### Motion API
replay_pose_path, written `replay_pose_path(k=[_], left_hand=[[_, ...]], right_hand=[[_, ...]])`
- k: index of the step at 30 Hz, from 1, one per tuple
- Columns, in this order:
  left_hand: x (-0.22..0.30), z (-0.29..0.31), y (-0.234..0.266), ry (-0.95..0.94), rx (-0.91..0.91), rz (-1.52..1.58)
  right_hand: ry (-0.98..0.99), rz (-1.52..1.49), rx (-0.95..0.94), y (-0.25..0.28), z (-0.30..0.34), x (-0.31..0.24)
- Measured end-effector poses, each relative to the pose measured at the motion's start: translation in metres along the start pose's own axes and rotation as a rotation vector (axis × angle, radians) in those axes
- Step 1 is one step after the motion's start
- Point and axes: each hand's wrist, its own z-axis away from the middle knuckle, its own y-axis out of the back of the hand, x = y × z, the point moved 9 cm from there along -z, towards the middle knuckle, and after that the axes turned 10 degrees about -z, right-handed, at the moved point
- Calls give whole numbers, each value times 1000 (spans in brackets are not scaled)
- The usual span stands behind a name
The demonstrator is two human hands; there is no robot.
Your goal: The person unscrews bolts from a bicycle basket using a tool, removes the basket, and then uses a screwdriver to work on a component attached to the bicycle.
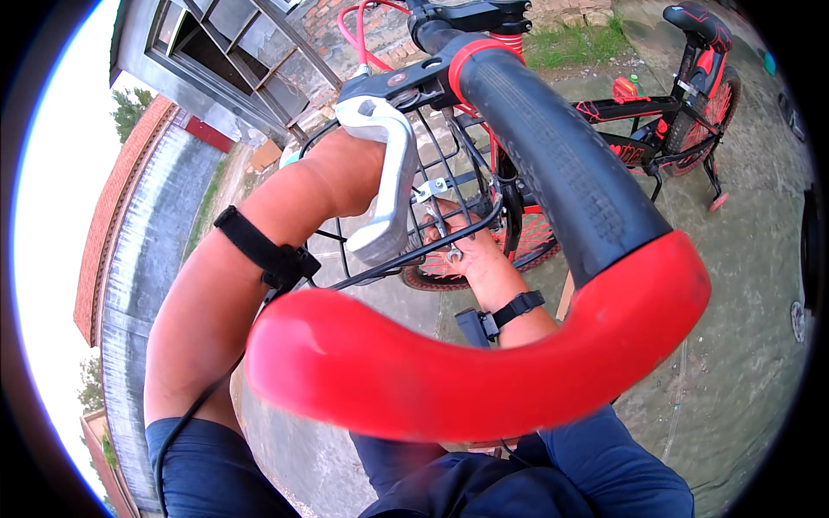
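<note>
A bicycle handlebar fills the near view, with a black rubber grip [553,147], a curved red bar end [466,380] and a silver brake lever [393,186]. Behind it is a black wire basket [371,272]. My right hand [462,237] is closed around a metal wrench [454,254], whose open-ended jaw sticks out below the fingers. Just above that hand, a small silver bracket with a bolt [430,189] sits against the basket wires. My left hand [352,177] reaches to the basket's far left side; the brake lever hides its fingers.
A second black and red bicycle [665,112] stands on the concrete ground [717,345] at the right. A metal frame [259,52] leans by a grey wall at the upper left. Grass [579,43] grows at the back. Black straps [259,246] circle both my forearms; a cable runs along the left one.
</note>
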Motion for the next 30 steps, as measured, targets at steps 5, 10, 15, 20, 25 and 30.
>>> replay_pose_path(k=[5, 10, 15, 20, 25, 30], left_hand=[[-8, 2, 3, 18, 138, -20], [-42, -7, -32, 97, 117, 161], [-56, -3, -48, 335, -24, 679], [-54, -1, -42, 344, 29, 797], [-46, -4, -37, 158, 156, 551], [-28, -25, -4, -48, 196, 254]], right_hand=[[-19, -35, 14, 3, -1, 0], [55, 22, -59, -33, 24, -7], [52, 11, -80, -32, 23, -10], [51, 24, -59, -34, 26, -13], [16, 54, -100, -36, 23, -3], [40, -48, -67, 13, -21, -20]])
